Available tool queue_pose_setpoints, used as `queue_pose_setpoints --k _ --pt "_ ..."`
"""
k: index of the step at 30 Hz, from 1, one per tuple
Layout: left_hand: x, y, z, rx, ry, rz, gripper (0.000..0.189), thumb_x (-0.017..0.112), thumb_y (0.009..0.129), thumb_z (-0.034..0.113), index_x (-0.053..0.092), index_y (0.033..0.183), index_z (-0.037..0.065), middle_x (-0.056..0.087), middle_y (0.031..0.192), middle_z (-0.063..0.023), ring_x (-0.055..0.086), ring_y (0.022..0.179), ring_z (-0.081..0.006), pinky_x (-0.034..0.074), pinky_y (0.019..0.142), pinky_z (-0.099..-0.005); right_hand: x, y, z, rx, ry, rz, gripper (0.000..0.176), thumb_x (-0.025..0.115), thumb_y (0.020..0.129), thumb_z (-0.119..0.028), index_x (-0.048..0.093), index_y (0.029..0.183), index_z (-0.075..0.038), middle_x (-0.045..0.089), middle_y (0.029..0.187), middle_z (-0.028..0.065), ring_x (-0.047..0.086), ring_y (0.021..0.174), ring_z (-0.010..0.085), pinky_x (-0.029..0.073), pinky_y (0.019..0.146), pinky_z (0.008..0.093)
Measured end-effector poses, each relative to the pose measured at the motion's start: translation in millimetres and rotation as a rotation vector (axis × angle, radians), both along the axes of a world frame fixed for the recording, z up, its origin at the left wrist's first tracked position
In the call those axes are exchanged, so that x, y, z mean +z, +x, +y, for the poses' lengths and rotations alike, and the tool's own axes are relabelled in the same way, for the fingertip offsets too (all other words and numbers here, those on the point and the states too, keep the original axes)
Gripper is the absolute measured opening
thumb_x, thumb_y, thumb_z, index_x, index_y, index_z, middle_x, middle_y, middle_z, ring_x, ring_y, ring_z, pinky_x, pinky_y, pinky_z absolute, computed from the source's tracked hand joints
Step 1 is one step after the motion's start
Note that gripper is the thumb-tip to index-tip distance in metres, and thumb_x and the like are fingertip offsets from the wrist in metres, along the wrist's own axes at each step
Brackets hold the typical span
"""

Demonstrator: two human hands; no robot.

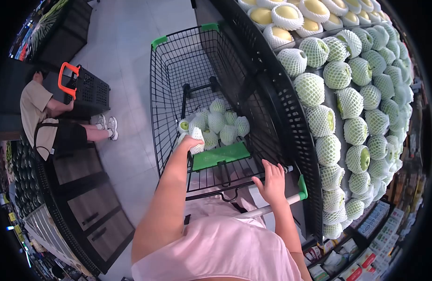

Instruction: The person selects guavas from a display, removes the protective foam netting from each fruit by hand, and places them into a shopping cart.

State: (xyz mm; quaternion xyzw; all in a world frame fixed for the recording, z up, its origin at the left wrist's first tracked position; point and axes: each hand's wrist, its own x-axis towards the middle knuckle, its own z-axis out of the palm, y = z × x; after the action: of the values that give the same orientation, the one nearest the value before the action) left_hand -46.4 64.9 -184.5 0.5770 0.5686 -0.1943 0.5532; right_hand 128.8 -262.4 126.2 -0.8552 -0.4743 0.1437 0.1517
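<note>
My left hand (pixel 189 142) reaches over the rear of a black wire shopping cart (pixel 156 89). Its fingers are closed on a foam-netted fruit (pixel 197 148), near the green plastic flap (pixel 221 156). Just ahead of that hand, several green fruits in white foam nets (pixel 217 122) are piled in the basket. My right hand (pixel 272 183) is empty, fingers apart, above the cart's pale handle bar (pixel 267 210) near its green end cap (pixel 302 187).
Along the right runs a black-edged display with rows of netted green fruits (pixel 328 120) and, farther up, netted yellow fruits (pixel 288 16). At left, a person (pixel 40 107) stands by a dark basket trolley with an orange handle (pixel 61 77). Grey floor (pixel 124 89) lies between.
</note>
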Motion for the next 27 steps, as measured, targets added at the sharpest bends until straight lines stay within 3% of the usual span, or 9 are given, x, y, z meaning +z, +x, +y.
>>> queue_pose_setpoints --k 3,4,11,15,17,19,21,24,27 --pt "1 7 -10 -0.175 0.254 0.243 0.104 0.087 0.052 0.034 0.040 0.130 -0.015 0.058 0.124 -0.0236 0.063 0.108 -0.0299 0.052 0.089 -0.0361 -1 1 5 -0.027 0.011 0.012 0.062 0.068 0.081 -0.039 0.050 0.125 0.001 0.060 0.116 0.0157 0.055 0.108 0.0309 0.034 0.104 0.0478" --pt "1 9 -10 -0.188 0.185 0.261 0.118 0.087 0.051 0.037 0.026 0.136 -0.016 0.054 0.129 -0.0255 0.061 0.111 -0.0319 0.050 0.092 -0.0366 -1 1 6 -0.034 0.004 0.018 0.062 0.069 0.081 -0.039 0.051 0.124 0.001 0.060 0.114 0.0156 0.056 0.107 0.0311 0.035 0.103 0.0475" --pt "13 22 -30 -0.095 0.271 0.340 0.113 0.086 0.055 0.038 0.022 0.132 -0.015 0.057 0.121 -0.0276 0.061 0.109 -0.0353 0.051 0.091 -0.0353 6 -2 11 -0.050 -0.006 0.024 0.059 0.068 0.081 -0.038 0.052 0.123 0.001 0.062 0.109 0.0154 0.057 0.103 0.0317 0.037 0.101 0.0468" --pt "2 19 -27 -0.189 0.237 0.393 0.133 0.086 0.055 0.045 0.003 0.137 -0.018 0.056 0.122 -0.0285 0.061 0.109 -0.0352 0.051 0.091 -0.0339 10 -4 8 -0.069 -0.032 0.062 0.057 0.065 0.083 -0.041 0.053 0.122 -0.001 0.060 0.118 0.0146 0.056 0.110 0.0302 0.036 0.103 0.0472" --pt "-69 1 -19 -0.249 0.387 0.411 0.135 0.087 0.054 0.050 0.006 0.136 -0.019 0.055 0.122 -0.0297 0.058 0.113 -0.0361 0.049 0.095 -0.0358 6 -4 3 -0.069 0.096 0.036 0.055 0.064 0.084 -0.041 0.053 0.122 -0.002 0.058 0.121 0.0147 0.054 0.113 0.0296 0.034 0.106 0.0475" --pt "-17 8 -16 -0.289 0.453 0.405 0.134 0.087 0.050 0.053 0.014 0.135 -0.019 0.054 0.122 -0.0326 0.054 0.119 -0.0364 0.043 0.101 -0.0398 16 0 -6 -0.068 0.244 0.063 0.045 0.066 0.084 -0.031 0.056 0.118 -0.004 0.058 0.123 0.0145 0.053 0.117 0.0293 0.034 0.108 0.0467" --pt "32 17 -9 -0.178 0.444 0.321 0.118 0.089 0.058 0.040 0.023 0.141 -0.010 0.050 0.132 -0.0266 0.048 0.126 -0.0344 0.041 0.101 -0.0406 36 4 -21 -0.119 0.411 -0.014 0.032 0.067 0.083 -0.017 0.060 0.112 -0.005 0.061 0.118 0.0134 0.058 0.110 0.0293 0.045 0.100 0.0416" --pt "51 9 -10 -0.399 0.843 -0.046 0.064 0.078 0.074 0.030 0.053 0.120 -0.006 0.065 0.106 -0.0191 0.065 0.095 -0.0308 0.051 0.085 -0.0390 69 16 -60 -0.318 0.641 -0.065 0.024 0.063 0.081 0.001 0.064 0.104 -0.004 0.065 0.107 0.0111 0.069 0.080 0.0235 0.056 0.066 0.0300" --pt "114 19 -30 -0.223 0.472 -0.523 0.023 0.063 0.087 0.015 0.063 0.104 0.000 0.067 0.089 -0.0102 0.065 0.076 -0.0217 0.052 0.070 -0.0319 106 28 -108 -0.622 0.670 -0.033 0.014 0.062 0.084 0.000 0.067 0.097 -0.003 0.069 0.080 0.0086 0.068 0.065 0.0192 0.053 0.058 0.0289"
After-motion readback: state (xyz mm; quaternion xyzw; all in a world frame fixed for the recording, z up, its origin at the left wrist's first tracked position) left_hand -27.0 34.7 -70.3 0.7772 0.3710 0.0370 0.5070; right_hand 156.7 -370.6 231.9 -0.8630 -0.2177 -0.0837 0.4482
